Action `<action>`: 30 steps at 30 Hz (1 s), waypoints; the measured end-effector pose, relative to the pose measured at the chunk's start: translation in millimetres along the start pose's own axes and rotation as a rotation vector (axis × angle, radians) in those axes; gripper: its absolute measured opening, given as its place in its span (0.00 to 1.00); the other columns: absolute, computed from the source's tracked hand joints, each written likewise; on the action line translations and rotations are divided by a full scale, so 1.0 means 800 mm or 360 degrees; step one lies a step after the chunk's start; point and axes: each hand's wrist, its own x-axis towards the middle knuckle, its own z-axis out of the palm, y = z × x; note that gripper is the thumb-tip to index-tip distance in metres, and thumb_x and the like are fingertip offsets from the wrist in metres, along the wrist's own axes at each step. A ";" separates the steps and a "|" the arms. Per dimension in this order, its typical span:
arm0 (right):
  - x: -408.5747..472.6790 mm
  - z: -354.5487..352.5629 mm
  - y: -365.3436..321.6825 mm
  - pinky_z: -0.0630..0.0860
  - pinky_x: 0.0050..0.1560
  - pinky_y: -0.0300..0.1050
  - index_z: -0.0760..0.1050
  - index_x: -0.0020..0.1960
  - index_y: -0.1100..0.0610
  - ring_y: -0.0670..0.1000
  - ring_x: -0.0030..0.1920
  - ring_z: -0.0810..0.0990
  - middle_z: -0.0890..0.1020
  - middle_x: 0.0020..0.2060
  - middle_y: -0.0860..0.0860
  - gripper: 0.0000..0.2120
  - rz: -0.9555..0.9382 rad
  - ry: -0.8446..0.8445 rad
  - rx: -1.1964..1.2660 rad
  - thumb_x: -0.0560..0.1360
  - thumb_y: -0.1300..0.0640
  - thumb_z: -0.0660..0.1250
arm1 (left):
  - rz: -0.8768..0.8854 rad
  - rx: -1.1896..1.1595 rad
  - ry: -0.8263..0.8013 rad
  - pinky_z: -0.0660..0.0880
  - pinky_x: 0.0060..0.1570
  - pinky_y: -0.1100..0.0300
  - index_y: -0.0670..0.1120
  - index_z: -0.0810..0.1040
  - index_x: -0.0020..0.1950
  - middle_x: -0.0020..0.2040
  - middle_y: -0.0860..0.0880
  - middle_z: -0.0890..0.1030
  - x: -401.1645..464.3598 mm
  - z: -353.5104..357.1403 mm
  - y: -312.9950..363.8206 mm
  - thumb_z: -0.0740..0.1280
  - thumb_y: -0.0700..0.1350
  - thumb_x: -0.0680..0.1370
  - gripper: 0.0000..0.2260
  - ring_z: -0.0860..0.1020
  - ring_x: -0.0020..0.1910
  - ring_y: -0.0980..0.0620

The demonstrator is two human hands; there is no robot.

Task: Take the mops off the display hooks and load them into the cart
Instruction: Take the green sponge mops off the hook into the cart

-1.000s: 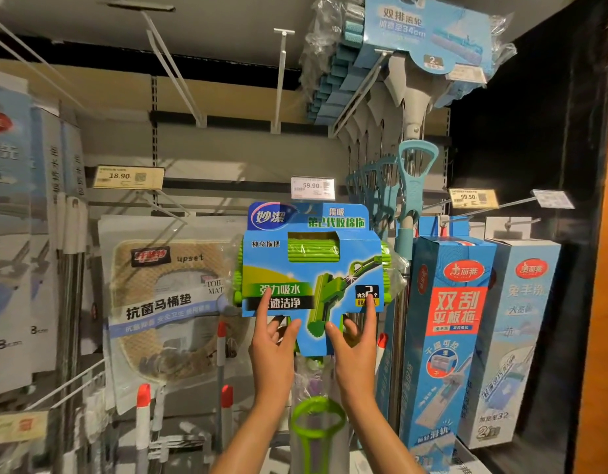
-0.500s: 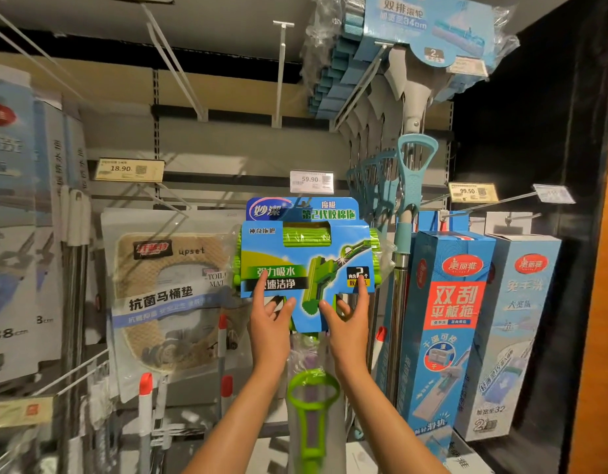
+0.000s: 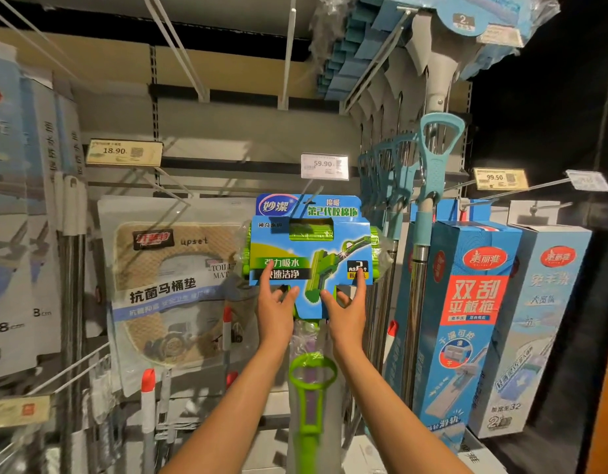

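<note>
Change: green sponge mop [image 3: 311,254] sits slightly lower than before.
Left hand [image 3: 276,307]: pinching its card.
Right hand [image 3: 345,307]: pinching likewise.

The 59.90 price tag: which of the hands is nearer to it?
Right. The right hand grips the green mop pack below the 59.90 tag, slightly to its right; the left hand grips the pack's other side, further left.

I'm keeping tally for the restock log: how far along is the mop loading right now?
Nothing visibly done: no cart is in view. In hand: the left hand and right hand hold the bottom of the green mop's blue card, which seems to be on its hook still. Left: lift it off, load it, then the teal-handled mops hanging to the right.
</note>
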 end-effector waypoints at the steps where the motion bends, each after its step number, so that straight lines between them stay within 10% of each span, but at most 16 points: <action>1: 0.004 0.003 0.004 0.74 0.61 0.46 0.54 0.81 0.45 0.46 0.62 0.74 0.64 0.78 0.49 0.40 -0.0002 0.0007 -0.0014 0.77 0.62 0.72 | -0.0004 -0.0007 -0.0007 0.74 0.38 0.75 0.52 0.64 0.77 0.50 0.51 0.79 0.007 0.001 -0.006 0.68 0.36 0.80 0.28 0.78 0.41 0.74; 17: 0.061 0.041 0.071 0.76 0.63 0.48 0.54 0.80 0.41 0.48 0.61 0.76 0.67 0.74 0.45 0.42 0.0024 0.0091 -0.0130 0.76 0.61 0.73 | -0.0020 -0.0016 -0.0068 0.73 0.39 0.75 0.56 0.62 0.77 0.48 0.55 0.79 0.084 0.005 -0.089 0.69 0.39 0.80 0.29 0.79 0.43 0.69; 23: 0.089 0.049 0.086 0.76 0.62 0.51 0.53 0.81 0.44 0.38 0.48 0.75 0.71 0.47 0.35 0.41 0.0097 0.0065 -0.0150 0.77 0.62 0.72 | -0.0085 0.0017 -0.0009 0.70 0.60 0.60 0.51 0.58 0.81 0.59 0.51 0.72 0.110 0.014 -0.108 0.69 0.41 0.80 0.32 0.71 0.62 0.55; 30: 0.129 0.062 0.116 0.75 0.66 0.59 0.53 0.80 0.41 0.49 0.62 0.76 0.69 0.55 0.29 0.41 0.0106 0.0009 -0.0107 0.77 0.59 0.72 | -0.0028 0.0061 0.0057 0.73 0.31 0.61 0.48 0.62 0.79 0.40 0.47 0.79 0.148 0.024 -0.135 0.69 0.38 0.79 0.31 0.76 0.32 0.58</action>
